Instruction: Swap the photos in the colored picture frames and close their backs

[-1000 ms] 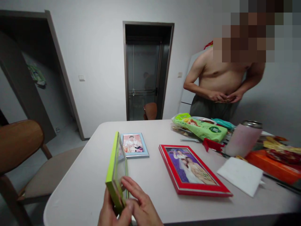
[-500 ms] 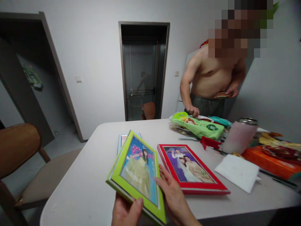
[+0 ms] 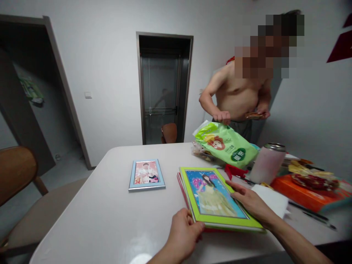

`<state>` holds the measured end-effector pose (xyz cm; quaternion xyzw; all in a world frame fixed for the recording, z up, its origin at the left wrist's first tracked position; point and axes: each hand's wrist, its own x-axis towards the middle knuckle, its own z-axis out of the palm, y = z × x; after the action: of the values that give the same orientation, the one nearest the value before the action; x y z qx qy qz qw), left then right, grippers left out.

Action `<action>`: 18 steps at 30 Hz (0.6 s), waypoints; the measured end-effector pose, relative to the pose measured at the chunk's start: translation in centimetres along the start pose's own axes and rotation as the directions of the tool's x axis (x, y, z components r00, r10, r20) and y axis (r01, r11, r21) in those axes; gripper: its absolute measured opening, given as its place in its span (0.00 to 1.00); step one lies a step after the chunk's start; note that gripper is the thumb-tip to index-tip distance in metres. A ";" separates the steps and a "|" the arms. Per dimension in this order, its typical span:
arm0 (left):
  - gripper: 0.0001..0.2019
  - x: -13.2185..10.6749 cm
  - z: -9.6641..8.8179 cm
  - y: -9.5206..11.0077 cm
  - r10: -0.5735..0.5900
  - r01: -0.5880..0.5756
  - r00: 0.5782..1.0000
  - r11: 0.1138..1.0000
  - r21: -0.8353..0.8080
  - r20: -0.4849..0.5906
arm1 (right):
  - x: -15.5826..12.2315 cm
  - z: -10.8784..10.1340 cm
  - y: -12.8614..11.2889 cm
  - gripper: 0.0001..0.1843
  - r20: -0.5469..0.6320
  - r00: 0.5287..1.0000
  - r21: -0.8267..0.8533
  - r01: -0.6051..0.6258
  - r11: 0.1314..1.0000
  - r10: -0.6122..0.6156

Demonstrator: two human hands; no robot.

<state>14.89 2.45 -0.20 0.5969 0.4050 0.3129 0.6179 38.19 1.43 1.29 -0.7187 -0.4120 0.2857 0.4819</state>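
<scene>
A lime-green picture frame with a photo of a person in a yellow gown lies on top of a red picture frame, which shows only as a strip along the left and bottom edges. My left hand pinches the green frame's near left corner. Along its right edge, my right hand grips with fingers reaching onto the border. Farther left, a smaller light-blue picture frame lies flat with a pink-toned photo in it.
Across the white table a person grasps a green plastic package and holds a phone-like object. On the right are a pink tumbler, a white napkin, an orange box and pens. A chair stands left.
My hands have moved right and lowered the tilted green frame onto the red one. The light-blue frame is now uncovered. The other person has raised the green package a little.
</scene>
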 end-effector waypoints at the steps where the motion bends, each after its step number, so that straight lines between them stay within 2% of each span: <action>1: 0.05 0.5 0.0 -0.4 0.005 -0.004 1.000 0.999 0.049 -0.013 | 0.4 -0.1 0.5 0.32 0.021 1.000 -0.004 0.000 1.000 0.000; 5: 0.05 1.2 -0.3 -1.4 0.050 -0.044 0.999 0.972 0.230 -0.021 | 1.1 0.1 2.1 0.33 0.122 0.992 0.050 -0.038 0.998 0.031; 7: 0.09 0.9 -0.6 -1.6 0.086 -0.081 0.996 0.953 0.291 -0.003 | 1.3 0.2 2.4 0.34 0.149 0.988 0.048 -0.047 0.998 0.040; 10: 0.21 0.6 -2.1 -1.1 0.156 -0.162 0.987 0.912 0.376 0.045 | 1.5 0.3 1.7 0.31 0.081 0.997 -0.107 -0.010 0.994 0.018; 12: 0.26 1.2 -4.3 -0.6 0.253 -0.229 0.967 0.782 0.579 0.041 | 1.2 0.9 0.3 0.27 -0.048 0.995 -0.276 0.070 0.959 -0.086; 13: 0.27 1.8 -5.8 -0.3 0.315 -0.241 0.948 0.652 0.719 0.031 | 0.7 1.5 -0.7 0.25 -0.100 0.980 -0.345 0.130 0.929 -0.174; 14: 0.27 2.5 -7.4 0.0 0.343 -0.207 0.939 0.571 0.795 -0.002 | 0.0 2.5 -1.7 0.23 -0.123 0.955 -0.389 0.205 0.898 -0.271; 16: 0.24 4.1 -10.8 0.5 0.351 -0.145 0.935 0.513 0.846 -0.053 | -2.0 5.2 -3.8 0.21 -0.051 0.908 -0.367 0.369 0.854 -0.415; 18: 0.22 5.1 -13.5 0.7 0.332 -0.106 0.941 0.461 0.881 -0.060 | -4.5 8.8 -5.4 0.20 0.118 0.870 -0.267 0.492 0.829 -0.478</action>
<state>5.54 13.46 0.37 0.8338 0.4925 0.2082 0.1375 27.10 2.60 3.04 -0.6460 -0.6290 0.1076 0.4188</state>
